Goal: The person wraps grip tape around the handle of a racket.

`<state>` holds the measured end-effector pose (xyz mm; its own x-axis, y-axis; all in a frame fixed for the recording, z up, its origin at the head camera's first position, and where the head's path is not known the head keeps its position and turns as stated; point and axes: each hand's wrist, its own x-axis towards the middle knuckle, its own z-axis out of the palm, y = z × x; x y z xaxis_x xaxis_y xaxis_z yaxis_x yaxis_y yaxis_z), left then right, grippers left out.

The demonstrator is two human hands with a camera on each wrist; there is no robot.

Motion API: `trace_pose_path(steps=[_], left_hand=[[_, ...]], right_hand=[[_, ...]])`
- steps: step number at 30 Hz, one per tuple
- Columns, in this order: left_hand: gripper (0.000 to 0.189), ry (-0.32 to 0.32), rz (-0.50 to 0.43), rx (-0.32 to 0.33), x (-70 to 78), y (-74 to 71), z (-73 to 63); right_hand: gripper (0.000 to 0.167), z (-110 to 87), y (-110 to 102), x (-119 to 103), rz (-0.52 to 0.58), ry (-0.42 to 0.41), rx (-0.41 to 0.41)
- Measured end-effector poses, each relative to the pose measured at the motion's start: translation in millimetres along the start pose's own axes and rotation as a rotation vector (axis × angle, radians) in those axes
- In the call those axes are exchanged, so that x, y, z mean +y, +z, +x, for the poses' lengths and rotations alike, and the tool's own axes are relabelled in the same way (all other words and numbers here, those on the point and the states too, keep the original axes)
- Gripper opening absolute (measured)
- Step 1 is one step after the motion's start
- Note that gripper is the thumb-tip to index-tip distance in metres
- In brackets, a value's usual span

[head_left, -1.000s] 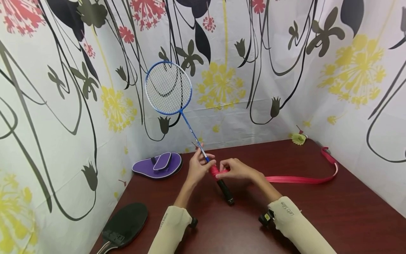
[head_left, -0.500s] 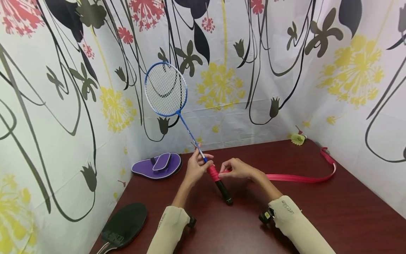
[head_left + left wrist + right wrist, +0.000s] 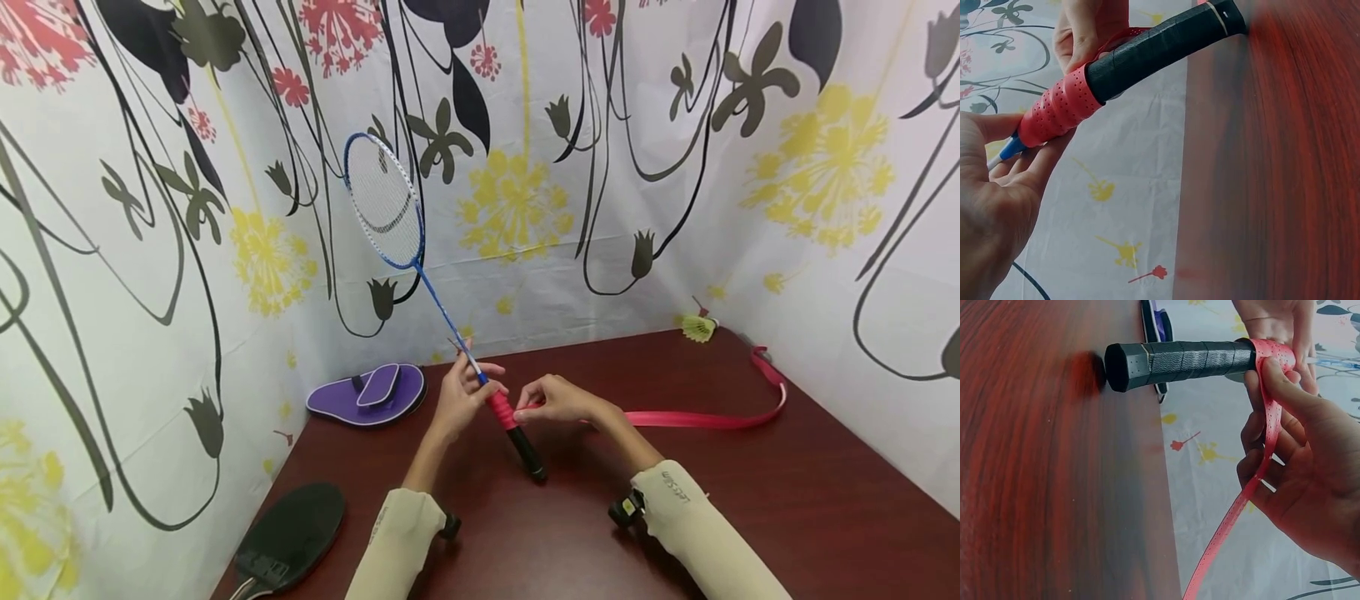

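A blue and white badminton racket point(image 3: 437, 302) is held tilted, its head up to the left and its black handle point(image 3: 1160, 53) pointing down toward the table. My left hand point(image 3: 459, 398) grips it at the top of the handle, thumb and fingers around the cone. Perforated red grip tape point(image 3: 1063, 106) is wound over the upper part of the handle; the lower part shows black. My right hand point(image 3: 558, 398) pinches the tape close to the handle. From there the loose tape strip point(image 3: 1229, 519) trails past my fingers and over the table to the right.
On the dark red wooden table point(image 3: 585, 533) lie a purple paddle case point(image 3: 330, 398) at the back left and a black table tennis paddle point(image 3: 292, 533) at the front left. A yellow shuttlecock point(image 3: 699, 328) sits in the far right corner. Flower-printed cloth point(image 3: 517, 100) walls the table in.
The racket has turned about its shaft, so its head now looks narrower. My right hand has stayed beside the handle with the tape, and more of the wound red tape shows.
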<state>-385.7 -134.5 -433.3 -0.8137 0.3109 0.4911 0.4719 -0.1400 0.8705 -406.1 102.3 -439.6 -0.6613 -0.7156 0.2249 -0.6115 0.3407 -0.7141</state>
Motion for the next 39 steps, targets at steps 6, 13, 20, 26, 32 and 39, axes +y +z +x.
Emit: trace_pose_path(steps=[6,13,20,26,32,39], left_hand=[[0.093,0.008,-0.004,-0.034,0.9,-1.5,-0.6],[0.095,-0.007,-0.021,-0.104,-2.6,-4.4,-2.4],[0.088,-0.024,-0.005,-0.049,-1.3,-2.0,-0.7],[0.073,-0.011,0.177,0.063,-2.3,-0.1,0.3],[0.065,0.069,0.271,0.142,-0.2,5.0,2.8],[0.068,0.087,0.344,0.190,-3.8,12.5,3.7]], right_hand=[[0.020,1.7,-0.3,0.1,-0.019,-0.004,-0.005],[0.036,0.3,3.5,-5.0,-0.056,-0.005,-0.096],[0.030,0.9,4.4,-11.6,-0.092,-0.003,-0.072],[0.026,2.1,2.0,-10.0,-0.126,0.001,-0.027],[0.029,3.2,1.6,-8.7,-0.134,0.007,0.041],[0.037,3.0,9.0,-6.4,-0.133,0.085,0.114]])
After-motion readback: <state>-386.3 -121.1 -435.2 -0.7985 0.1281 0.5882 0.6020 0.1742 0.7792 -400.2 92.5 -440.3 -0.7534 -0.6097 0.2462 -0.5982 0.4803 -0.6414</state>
